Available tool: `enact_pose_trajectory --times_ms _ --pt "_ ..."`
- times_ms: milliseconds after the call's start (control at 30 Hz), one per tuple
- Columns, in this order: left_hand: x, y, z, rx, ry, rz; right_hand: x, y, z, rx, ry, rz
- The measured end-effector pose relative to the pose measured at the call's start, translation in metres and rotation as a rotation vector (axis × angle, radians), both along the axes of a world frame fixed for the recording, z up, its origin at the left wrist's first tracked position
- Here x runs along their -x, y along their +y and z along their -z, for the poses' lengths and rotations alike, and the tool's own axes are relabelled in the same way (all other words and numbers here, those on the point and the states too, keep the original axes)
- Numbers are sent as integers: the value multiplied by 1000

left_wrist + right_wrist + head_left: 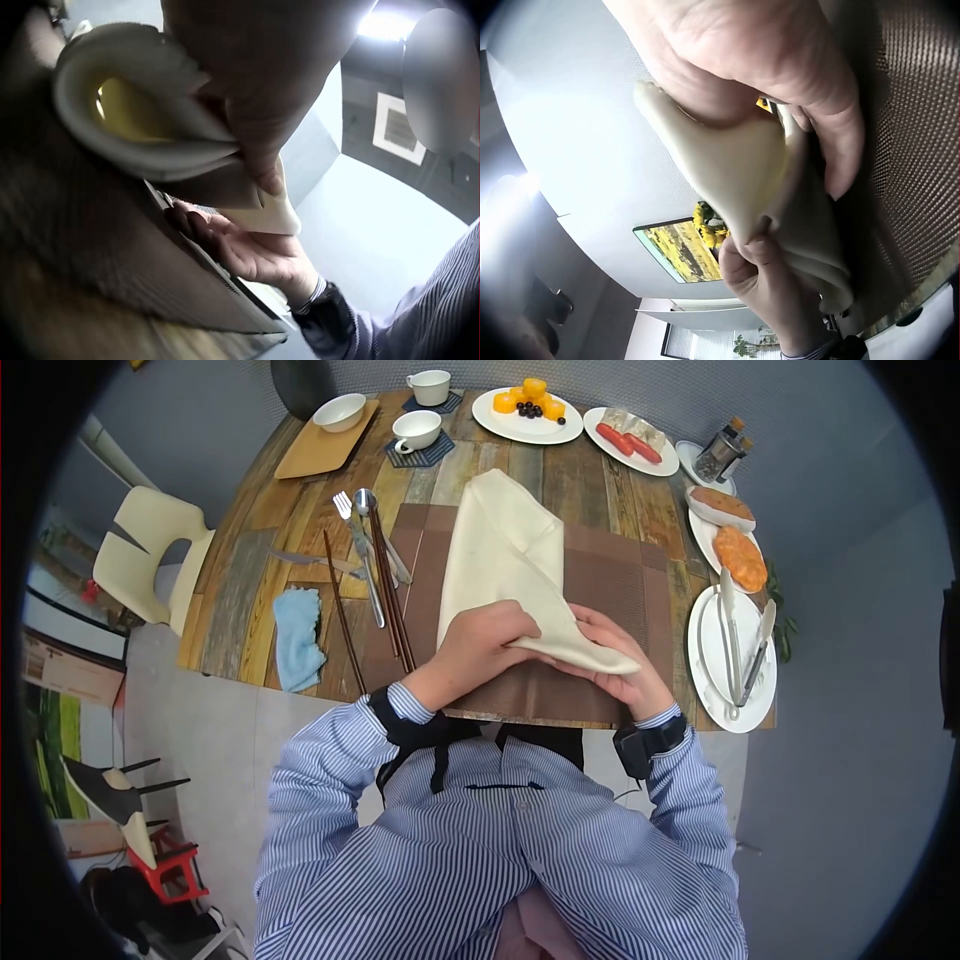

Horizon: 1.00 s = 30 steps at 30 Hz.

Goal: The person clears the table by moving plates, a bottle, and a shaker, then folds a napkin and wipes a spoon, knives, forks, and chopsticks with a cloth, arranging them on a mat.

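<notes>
A cream cloth napkin (500, 550), folded to a point at the far end, lies on the brown placemat (620, 580). The left hand (485, 645) pinches its near edge between thumb and fingers; in the right wrist view that left hand (769, 281) grips a gathered bit of cloth (727, 165). Beneath the lifted right corner, the right hand (620, 660) lies palm up with the cloth resting over its fingers. In the left wrist view the right hand (262, 259) shows its palm, fingers extended under the cloth (266, 217).
Chopsticks (388, 580), a fork (344, 507), a spoon (364, 500) and a blue cloth (298, 640) lie left. Plates of fruit (525, 430), sausages (640, 460) and bread (740, 555) line the far and right edges. Tongs (733, 650) rest on a plate at right; cups (416, 432) stand behind.
</notes>
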<state>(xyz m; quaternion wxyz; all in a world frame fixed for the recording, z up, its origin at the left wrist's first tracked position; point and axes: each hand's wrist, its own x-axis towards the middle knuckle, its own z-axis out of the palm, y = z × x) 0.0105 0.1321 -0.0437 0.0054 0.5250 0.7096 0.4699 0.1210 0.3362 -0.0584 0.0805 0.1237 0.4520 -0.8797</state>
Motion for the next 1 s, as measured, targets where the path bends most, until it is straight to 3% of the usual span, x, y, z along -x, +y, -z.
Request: enact_pose_trajectory --times_ms 33,100,167,233,300,333,367,433,500,567,633,667,767,867,1000 --pt "-2 -2 2 -2 -2 -2 -1 -2 -1 43 -10 15" --pt "-5 -6 -2 -221 -150 -280 0 -2 -2 87 -22 28" --pt "1 -21 -6 -238 -246 -296 10 0 -5 3 -77 33" --pt "7 -35 -8 -404 -581 -342 22 -8 -15 -31 -116 49" --pt "16 -51 -14 -377 -488 -382 32 -15 -19 -163 -78 -5" --pt "18 -57 -19 -351 -398 -420 34 -16 -7 -370 -106 80" --pt "18 -62 -25 -471 -474 -440 32 -17 -5 -366 -105 75" --pt "30 -86 -28 -537 -537 -523 28 -18 -6 -1086 86 93" --pt "39 -102 -31 -734 -696 -588 22 -13 -9 -1209 112 148" --pt "49 -126 -26 -651 -725 -668 20 -14 -16 -1332 136 201" --pt "52 -133 -24 -558 -753 -744 19 -25 -31 -1769 501 74" --pt "52 -133 -25 -560 -740 -758 15 -42 -38 -1647 463 -24" --pt "53 -133 -26 -548 -720 -734 16 -74 -27 -1712 666 -158" --pt "52 -130 -30 -548 -707 -702 20 -86 -7 -1869 719 -79" --pt "55 -132 -28 -553 -693 -692 21 -72 -13 -1782 677 -121"
